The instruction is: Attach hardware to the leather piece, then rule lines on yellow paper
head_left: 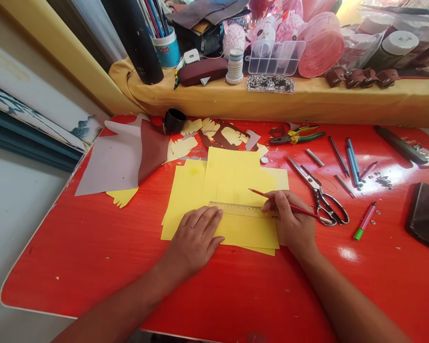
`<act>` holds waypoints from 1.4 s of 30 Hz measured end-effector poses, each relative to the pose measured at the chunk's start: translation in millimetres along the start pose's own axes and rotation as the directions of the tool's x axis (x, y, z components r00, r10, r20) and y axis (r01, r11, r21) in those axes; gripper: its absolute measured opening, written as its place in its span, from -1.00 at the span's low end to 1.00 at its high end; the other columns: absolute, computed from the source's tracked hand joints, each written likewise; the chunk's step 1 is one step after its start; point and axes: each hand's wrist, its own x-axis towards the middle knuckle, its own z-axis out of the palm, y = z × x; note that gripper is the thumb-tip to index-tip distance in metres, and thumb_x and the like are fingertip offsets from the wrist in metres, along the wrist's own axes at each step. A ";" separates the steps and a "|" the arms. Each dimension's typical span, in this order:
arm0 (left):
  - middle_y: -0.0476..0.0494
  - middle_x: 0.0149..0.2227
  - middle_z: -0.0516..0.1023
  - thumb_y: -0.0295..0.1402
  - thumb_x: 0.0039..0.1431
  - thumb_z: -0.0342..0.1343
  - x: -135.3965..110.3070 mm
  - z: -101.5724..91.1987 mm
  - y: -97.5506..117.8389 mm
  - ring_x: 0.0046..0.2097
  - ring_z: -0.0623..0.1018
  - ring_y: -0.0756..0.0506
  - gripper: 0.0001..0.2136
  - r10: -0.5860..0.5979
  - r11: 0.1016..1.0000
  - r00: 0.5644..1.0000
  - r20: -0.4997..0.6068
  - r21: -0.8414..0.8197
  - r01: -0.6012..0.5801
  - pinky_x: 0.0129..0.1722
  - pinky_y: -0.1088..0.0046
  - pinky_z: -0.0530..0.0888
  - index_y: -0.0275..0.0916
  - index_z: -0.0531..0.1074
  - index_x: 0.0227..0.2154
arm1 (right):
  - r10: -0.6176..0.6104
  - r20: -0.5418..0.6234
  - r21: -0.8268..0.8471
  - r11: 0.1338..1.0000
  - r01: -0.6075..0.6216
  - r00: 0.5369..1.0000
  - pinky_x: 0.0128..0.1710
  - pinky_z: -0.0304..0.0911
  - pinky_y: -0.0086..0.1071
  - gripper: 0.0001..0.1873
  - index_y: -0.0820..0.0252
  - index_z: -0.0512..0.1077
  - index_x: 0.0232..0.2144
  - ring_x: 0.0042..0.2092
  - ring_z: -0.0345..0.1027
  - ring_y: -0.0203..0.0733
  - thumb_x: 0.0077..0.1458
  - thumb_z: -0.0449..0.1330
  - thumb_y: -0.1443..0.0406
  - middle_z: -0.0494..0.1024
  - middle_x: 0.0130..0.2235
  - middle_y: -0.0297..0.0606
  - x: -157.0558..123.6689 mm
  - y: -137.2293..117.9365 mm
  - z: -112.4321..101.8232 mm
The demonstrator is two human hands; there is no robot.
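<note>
Several yellow paper sheets [232, 181] lie stacked in the middle of the red table [93, 247]. A clear ruler [241, 210] lies across them. My left hand [196, 238] rests flat on the paper, fingers stretched out, fingertips pressing the ruler's left end. My right hand [289, 216] is closed around a thin red pencil [257, 193], whose tip points up-left above the ruler; its fingers also touch the ruler's right end.
Scissors [320, 197] lie just right of my right hand, with pliers [296, 137], pens [352, 159] and a green-tipped marker [365, 221] beyond. Grey and brown sheets [121, 157] and paper scraps sit at the back left. A dark case [427, 214] lies far right. A cluttered yellow shelf [307, 97] runs behind.
</note>
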 end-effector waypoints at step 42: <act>-0.33 0.30 0.50 -0.23 0.55 -0.04 0.4 -2.0 -1.1 0.29 0.44 -0.30 -0.55 0.013 1.000 1.000 0.011 0.008 -0.014 0.27 0.09 0.33 -0.35 0.35 0.35 | -0.009 -0.024 0.024 1.000 0.010 1.000 -0.41 0.31 -0.33 -0.59 0.12 0.60 -0.27 -0.41 0.44 -0.18 0.40 0.18 -0.04 0.62 -0.46 -0.27 -0.1 -1.0 -0.5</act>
